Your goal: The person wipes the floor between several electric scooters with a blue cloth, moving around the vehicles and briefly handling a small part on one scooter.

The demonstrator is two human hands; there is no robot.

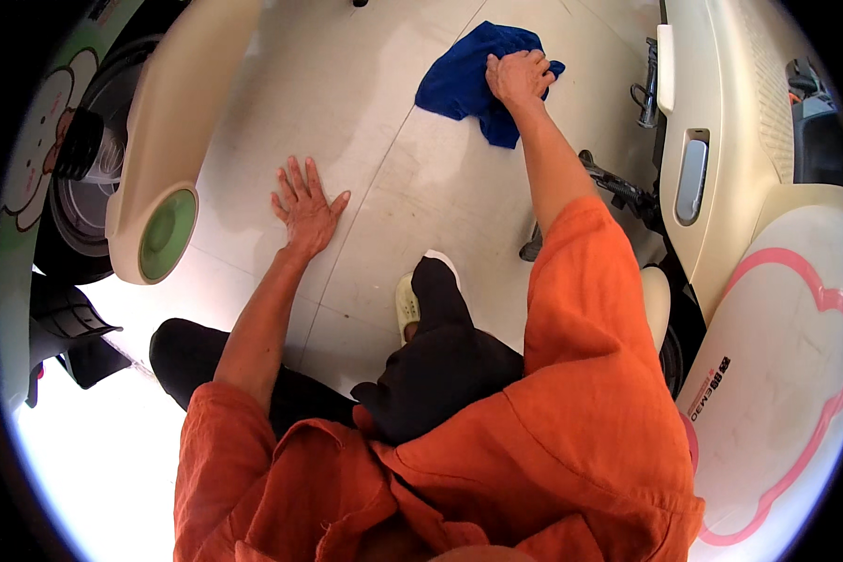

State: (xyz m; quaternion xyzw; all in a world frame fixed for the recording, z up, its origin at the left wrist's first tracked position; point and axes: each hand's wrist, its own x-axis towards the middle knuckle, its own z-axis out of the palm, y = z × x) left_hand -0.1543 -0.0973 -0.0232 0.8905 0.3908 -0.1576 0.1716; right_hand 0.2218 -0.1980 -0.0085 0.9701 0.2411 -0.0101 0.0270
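My right hand [520,77] reaches forward and presses on a dark blue cloth [461,82], its fingers curled over the right part. The cloth lies crumpled on the pale tiled floor [356,103], with one corner trailing toward me under the wrist. Nearer and to the left, my left hand [311,217] rests palm down on the tiles. Its fingers are spread, and it holds nothing.
At the left stands a cream scooter body [180,122] with a green oval end and a dark wheel behind it. Another cream scooter [721,140] lines the right side, with a black stand [618,187] projecting low. My pale shoe [406,302] is between my arms.
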